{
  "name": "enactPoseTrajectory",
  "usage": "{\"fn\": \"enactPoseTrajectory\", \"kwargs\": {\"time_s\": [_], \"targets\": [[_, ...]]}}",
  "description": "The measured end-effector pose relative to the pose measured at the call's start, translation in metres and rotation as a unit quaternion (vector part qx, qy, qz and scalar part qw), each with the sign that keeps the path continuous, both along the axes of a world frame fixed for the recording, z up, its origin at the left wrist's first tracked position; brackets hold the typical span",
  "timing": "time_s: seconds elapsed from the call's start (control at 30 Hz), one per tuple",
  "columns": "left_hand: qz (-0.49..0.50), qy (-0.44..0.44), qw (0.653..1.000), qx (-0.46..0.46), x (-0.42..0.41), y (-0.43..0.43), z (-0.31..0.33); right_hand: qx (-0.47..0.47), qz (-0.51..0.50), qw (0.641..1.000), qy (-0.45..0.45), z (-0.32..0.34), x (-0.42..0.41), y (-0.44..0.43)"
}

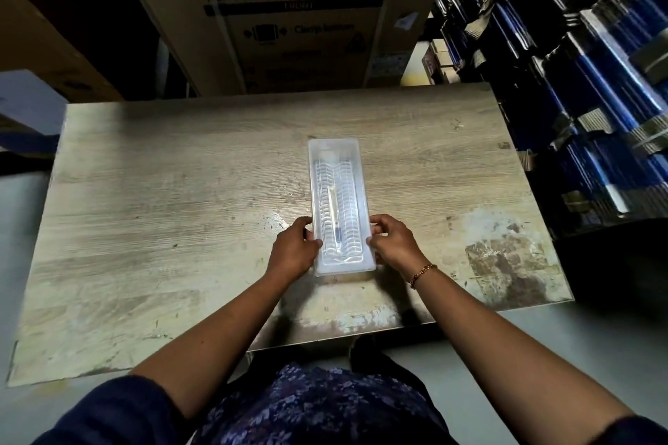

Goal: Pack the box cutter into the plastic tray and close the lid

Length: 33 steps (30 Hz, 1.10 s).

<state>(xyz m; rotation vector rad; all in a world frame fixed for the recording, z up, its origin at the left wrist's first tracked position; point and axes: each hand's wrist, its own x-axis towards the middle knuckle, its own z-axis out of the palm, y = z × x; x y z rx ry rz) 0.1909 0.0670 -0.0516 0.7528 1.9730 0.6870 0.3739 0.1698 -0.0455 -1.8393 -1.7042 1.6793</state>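
A long clear plastic tray [334, 152] lies lengthwise on the wooden table [162, 199], its transparent lid down over it. Through the ribbed plastic I see a slim pale box cutter [333, 208] with a dark part near its near end. My left hand [294, 251] grips the tray's near left edge, thumb on top. My right hand [392, 242] pinches the near right edge. Both hands hold the near end of the tray.
A large cardboard washing machine box [292, 11] stands behind the table. Stacks of blue and black items [578, 83] fill the right side. The table's near edge [325, 336] is close to my body. A worn patch [506, 260] marks the table's right part.
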Motion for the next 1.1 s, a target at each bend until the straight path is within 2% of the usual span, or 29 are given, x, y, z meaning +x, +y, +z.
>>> {"fn": "enactPoseTrajectory", "kwargs": {"time_s": [0.2,0.33,0.4,0.47,0.57,0.63,0.73,1.0,1.1], "targets": [[-0.015,-0.105,0.993,-0.049,-0.004,-0.019,0.008,-0.101,0.071,0.992,-0.015,0.009,0.018,-0.001],[-0.009,-0.122,0.991,-0.047,-0.001,-0.025,-0.001,-0.125,0.036,0.992,0.002,-0.005,0.024,-0.008],[-0.080,-0.057,0.994,-0.056,-0.004,-0.019,0.002,-0.080,0.096,0.991,-0.039,-0.001,0.021,-0.002],[-0.179,0.042,0.981,-0.058,-0.011,-0.009,0.004,0.011,0.185,0.978,-0.099,0.007,0.015,0.011],[-0.295,0.193,0.935,-0.031,-0.027,0.014,0.010,0.160,0.342,0.913,-0.156,0.019,0.000,0.035],[-0.354,0.247,0.901,-0.049,-0.035,0.028,0.013,0.193,0.425,0.862,-0.197,0.024,-0.010,0.049],[-0.383,0.257,0.884,-0.082,-0.040,0.034,0.013,0.191,0.472,0.824,-0.250,0.025,-0.017,0.059],[-0.396,0.283,0.868,-0.096,-0.038,0.035,0.021,0.231,0.473,0.789,-0.318,0.031,-0.031,0.054],[-0.395,0.272,0.872,-0.096,-0.038,0.036,0.030,0.241,0.482,0.776,-0.328,0.041,-0.038,0.053]]}}
